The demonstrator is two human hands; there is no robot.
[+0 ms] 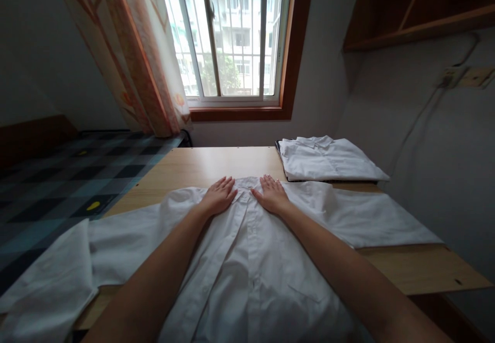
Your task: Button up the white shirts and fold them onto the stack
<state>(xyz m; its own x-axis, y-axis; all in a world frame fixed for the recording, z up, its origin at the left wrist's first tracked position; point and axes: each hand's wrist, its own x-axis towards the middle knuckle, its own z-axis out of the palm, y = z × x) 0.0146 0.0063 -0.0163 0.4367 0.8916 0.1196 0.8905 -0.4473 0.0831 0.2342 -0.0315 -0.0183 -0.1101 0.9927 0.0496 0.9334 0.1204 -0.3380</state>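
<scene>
A white button-up shirt (266, 250) lies spread front side up, its collar at the far end and its sleeves stretched out to both sides. My left hand (220, 196) rests flat on the shirt just left of the collar, fingers extended. On the collar's other side, my right hand (271, 194) lies flat with its fingers stretched out and the thumb pointing inward. Neither hand grips the cloth. The front placket runs down between my forearms, and its two edges part toward the bottom. The left sleeve in view hangs past the table's edge.
The wooden table (209, 160) carries a stack of folded white shirts (328, 160) on a dark base at the back right. A bed with a checked cover (127, 160) stands left. Ahead are a curtain (143, 49) and window (235, 49); a shelf (417, 33) hangs right.
</scene>
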